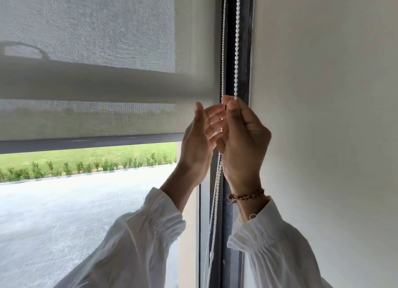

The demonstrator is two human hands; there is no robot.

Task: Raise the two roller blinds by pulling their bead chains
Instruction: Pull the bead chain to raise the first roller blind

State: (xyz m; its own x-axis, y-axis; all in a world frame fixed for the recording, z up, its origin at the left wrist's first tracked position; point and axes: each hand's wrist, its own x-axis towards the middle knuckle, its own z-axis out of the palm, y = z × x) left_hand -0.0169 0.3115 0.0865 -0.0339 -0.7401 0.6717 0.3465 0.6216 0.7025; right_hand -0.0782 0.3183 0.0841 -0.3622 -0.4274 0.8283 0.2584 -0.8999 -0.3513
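Observation:
A grey mesh roller blind [90, 119] covers the upper part of the window, its dark bottom bar [86, 140] about halfway down. A second, nearer blind layer [97, 29] ends in a thick grey hem bar [103, 85]. White bead chains [237, 40] hang along the dark window frame at the right. My right hand [243, 141] is raised and closed around the bead chains at the height of the hem bar. My left hand [199, 141] is just to its left, fingers spread, palm toward the chains, holding nothing. The chains go on down below the hands [215, 190].
A plain white wall [323, 115] stands close on the right. The dark window frame [245, 51] runs vertically beside it. Through the glass there is a paved terrace [75, 201], a row of small shrubs and grass. Both arms wear white sleeves.

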